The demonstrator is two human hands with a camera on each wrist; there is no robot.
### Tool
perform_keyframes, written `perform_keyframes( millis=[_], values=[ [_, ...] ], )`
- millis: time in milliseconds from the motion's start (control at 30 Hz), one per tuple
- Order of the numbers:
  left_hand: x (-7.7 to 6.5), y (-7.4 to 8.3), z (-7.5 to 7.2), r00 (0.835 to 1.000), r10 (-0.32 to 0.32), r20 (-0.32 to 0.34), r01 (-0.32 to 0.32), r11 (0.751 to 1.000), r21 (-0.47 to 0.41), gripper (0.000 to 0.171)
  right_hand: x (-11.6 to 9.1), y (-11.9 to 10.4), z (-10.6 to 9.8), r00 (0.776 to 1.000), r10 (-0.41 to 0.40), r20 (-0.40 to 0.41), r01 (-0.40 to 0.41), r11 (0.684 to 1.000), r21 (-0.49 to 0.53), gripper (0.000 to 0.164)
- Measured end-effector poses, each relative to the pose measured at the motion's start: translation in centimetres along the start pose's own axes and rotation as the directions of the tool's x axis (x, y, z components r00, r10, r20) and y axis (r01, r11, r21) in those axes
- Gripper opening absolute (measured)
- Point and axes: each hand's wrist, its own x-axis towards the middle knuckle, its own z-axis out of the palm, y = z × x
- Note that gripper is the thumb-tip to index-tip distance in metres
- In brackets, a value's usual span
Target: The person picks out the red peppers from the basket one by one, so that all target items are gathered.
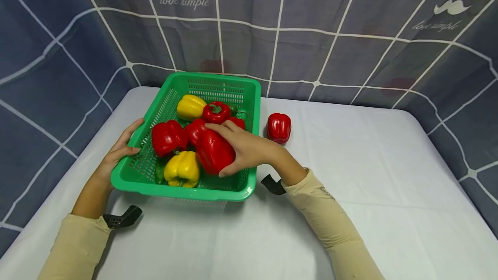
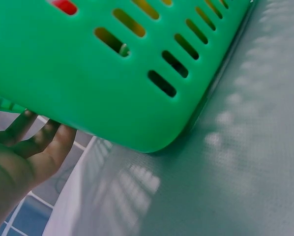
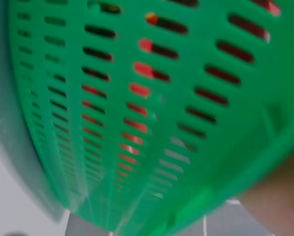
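Head view: most peppers in basket (image 1: 179, 192), one loose red pepper (image 1: 279, 128) outside, just right of basket.
Right hand (image 1: 249, 145) grasps the held pepper (image 1: 215, 152), not yet released, between thumb and fingers, in basket's near right part; yellow peppers (image 1: 182, 168) and other red peppers (image 1: 169, 137) sit inside basket; left hand (image 1: 121, 149) grips basket's left rim.

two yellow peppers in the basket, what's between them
In the head view, red peppers lie between the far yellow pepper and the near yellow pepper.
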Motion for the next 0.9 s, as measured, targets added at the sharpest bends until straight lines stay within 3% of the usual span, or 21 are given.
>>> perform_keyframes(
  millis=[333, 667, 900],
  values=[
    [0.0, -0.2, -0.1, 1.0, 0.009, 0.012, -0.009, 1.0, 0.007, 0.067, -1.7, 0.8, -1.5, 0.993, -0.026, -0.117, 0.039, 0.994, 0.105, 0.099],
    [0.0, -0.2, -0.1, 1.0, 0.014, 0.016, -0.013, 0.999, -0.047, 0.067, -3.3, 1.4, -2.8, 0.981, -0.017, -0.193, 0.036, 0.995, 0.094, 0.099],
    [0.0, -0.2, -0.1, 1.0, 0.006, 0.0, -0.006, 1.0, -0.003, 0.067, -4.7, 2.1, -3.4, 0.965, 0.025, -0.262, 0.001, 0.995, 0.099, 0.1]
  ],
)
